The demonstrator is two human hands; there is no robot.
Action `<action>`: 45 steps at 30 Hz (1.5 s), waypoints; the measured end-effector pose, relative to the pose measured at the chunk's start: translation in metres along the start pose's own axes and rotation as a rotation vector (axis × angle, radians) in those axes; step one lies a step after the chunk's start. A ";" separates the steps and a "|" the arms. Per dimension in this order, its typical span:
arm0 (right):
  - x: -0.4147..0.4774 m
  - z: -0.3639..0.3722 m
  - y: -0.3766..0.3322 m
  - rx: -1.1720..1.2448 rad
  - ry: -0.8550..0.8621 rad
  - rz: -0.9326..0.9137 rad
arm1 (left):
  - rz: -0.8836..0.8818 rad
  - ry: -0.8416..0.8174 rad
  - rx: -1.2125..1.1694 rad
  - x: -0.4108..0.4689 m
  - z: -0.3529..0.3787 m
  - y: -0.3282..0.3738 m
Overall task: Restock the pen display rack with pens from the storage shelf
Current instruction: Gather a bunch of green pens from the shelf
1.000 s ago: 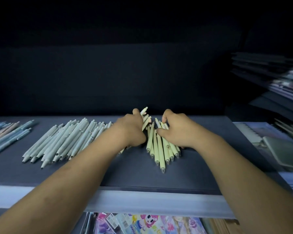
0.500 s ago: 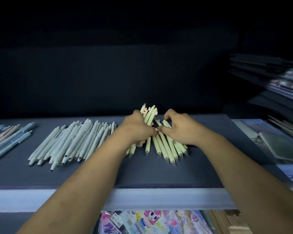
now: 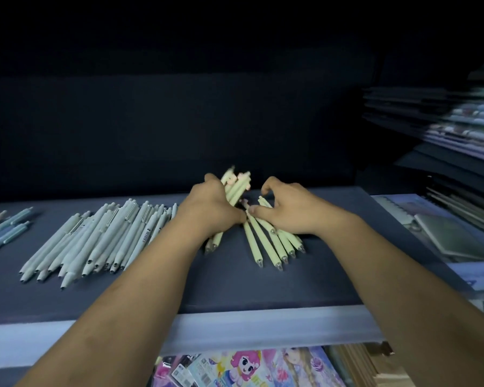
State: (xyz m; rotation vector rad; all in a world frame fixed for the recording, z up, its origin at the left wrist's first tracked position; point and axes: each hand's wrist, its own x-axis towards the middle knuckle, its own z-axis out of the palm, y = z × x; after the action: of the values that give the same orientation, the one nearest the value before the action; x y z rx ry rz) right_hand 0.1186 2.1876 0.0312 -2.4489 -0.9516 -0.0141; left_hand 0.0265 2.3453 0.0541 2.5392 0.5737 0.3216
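The left hand [image 3: 210,210] is seen wrapped round a bundle of pale green pens [image 3: 235,188]. The bundle is held at a slant, with its pinkish tops poking out above the knuckles and its tips pointed down at the storage shelf [image 3: 291,283]. Whether those tips touch the shelf cannot be told. Just beside it, almost thumb to thumb, the right hand [image 3: 288,213] is curled over a fan of pale green pens [image 3: 266,244]. The upper ends of this fan are pinched between thumb and arched forefinger, while the rest lies flat on the dark shelf, tips toward the camera.

Further left on the same shelf a wide row of grey-white pens [image 3: 95,241] is laid out, and at the far left edge a few blue pens [image 3: 9,230] are caught. Off to the right, notebooks [image 3: 447,238] are stacked. Below the shelf's pale front lip, cartoon-printed booklets [image 3: 243,367] are seen.
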 end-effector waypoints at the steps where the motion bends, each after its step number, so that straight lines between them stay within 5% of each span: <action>1: 0.000 -0.001 0.000 -0.005 0.019 0.005 | 0.012 0.079 -0.076 0.003 -0.002 -0.002; 6: 0.004 -0.005 -0.009 0.078 0.312 -0.077 | 0.112 0.257 -0.705 0.004 -0.006 0.003; 9: 0.005 -0.012 -0.031 0.438 0.439 -0.095 | 0.154 0.269 -0.864 0.002 -0.003 0.005; 15: 0.007 -0.035 -0.086 1.068 0.252 -0.109 | 0.215 0.188 -0.966 -0.006 -0.004 0.005; 19: 0.014 -0.031 -0.110 0.963 0.235 -0.133 | 0.323 0.081 -0.860 -0.011 -0.003 -0.001; 35: 0.013 -0.002 -0.104 0.891 0.354 -0.283 | 0.318 0.191 -0.986 -0.024 0.015 -0.016; 41: 0.008 -0.006 -0.097 0.830 0.381 -0.334 | 0.264 -0.098 -1.007 -0.026 0.016 -0.018; 45: 0.005 -0.006 -0.096 0.917 0.313 -0.306 | 0.262 -0.061 -1.001 -0.027 0.017 -0.019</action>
State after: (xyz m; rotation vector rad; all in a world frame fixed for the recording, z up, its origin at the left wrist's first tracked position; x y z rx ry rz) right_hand 0.0626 2.2474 0.0811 -1.4063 -0.9070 -0.0522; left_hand 0.0022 2.3404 0.0267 1.6287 0.0055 0.4722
